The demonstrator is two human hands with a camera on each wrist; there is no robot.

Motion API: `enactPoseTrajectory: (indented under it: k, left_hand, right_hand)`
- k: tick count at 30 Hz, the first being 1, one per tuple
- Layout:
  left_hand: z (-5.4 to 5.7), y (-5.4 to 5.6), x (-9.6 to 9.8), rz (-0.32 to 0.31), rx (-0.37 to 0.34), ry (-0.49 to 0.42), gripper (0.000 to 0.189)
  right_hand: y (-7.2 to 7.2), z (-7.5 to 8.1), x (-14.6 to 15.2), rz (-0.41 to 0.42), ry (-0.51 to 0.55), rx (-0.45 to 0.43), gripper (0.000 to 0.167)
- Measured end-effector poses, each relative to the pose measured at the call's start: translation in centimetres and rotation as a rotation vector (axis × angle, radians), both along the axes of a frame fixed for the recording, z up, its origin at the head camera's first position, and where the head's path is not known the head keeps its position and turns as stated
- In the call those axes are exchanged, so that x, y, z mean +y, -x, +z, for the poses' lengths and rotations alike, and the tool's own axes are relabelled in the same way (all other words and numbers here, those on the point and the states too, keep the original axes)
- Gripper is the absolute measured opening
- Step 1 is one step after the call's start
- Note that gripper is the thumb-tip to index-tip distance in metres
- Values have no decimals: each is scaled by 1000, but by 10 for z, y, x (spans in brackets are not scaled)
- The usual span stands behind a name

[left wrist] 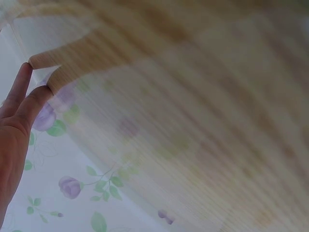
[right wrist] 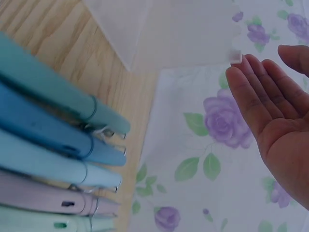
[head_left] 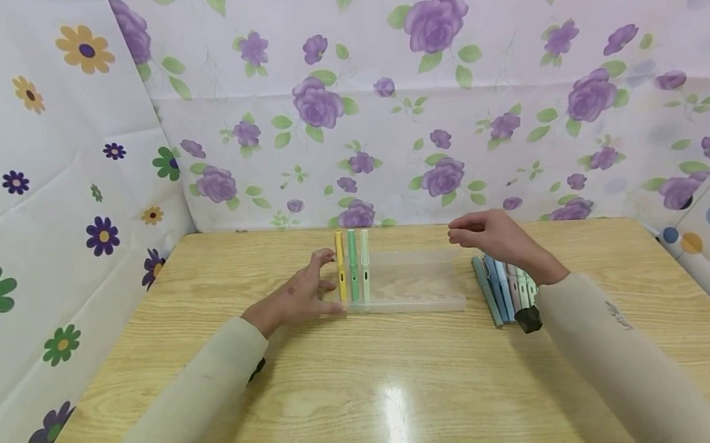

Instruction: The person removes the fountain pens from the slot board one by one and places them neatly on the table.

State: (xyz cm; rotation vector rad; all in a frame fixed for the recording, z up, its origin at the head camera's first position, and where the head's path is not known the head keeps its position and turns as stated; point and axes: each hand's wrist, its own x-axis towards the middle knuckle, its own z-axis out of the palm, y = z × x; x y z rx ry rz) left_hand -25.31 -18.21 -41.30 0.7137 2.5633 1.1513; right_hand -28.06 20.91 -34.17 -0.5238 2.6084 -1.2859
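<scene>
A clear plastic pen stand (head_left: 420,306) sits on the wooden table, with a yellow pen (head_left: 341,266), a green pen (head_left: 353,265) and a pale green pen (head_left: 366,274) side by side at its left end. My left hand (head_left: 303,292) is spread at that end, its fingertips right at the stand's edge beside the yellow pen. Over the stand's far right corner, my right hand (head_left: 493,235) is raised with nothing in it. The right wrist view shows its fingers (right wrist: 244,94) extended and the thumb apart, near the stand's translucent corner (right wrist: 193,38).
A row of several loose pens lies right of the stand, including a teal pen (head_left: 486,291), blue ones and pale ones, partly hidden by the right forearm. Behind the wooden table (head_left: 316,397) hangs a flowered cloth (head_left: 387,139); another flowered sheet (head_left: 59,217) stands at the left.
</scene>
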Motion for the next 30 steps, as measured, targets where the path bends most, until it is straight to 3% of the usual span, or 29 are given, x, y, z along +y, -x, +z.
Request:
enactPoseTrajectory:
  k: [11,30]
  left_hand:
    - [0,2,0,-5,7,3,98]
    - [-2,2,-1,4,7,15,99]
  right_hand:
    - [6,9,-30,37,-61,40,42]
    - [12,20,-91,131,-15,80,36]
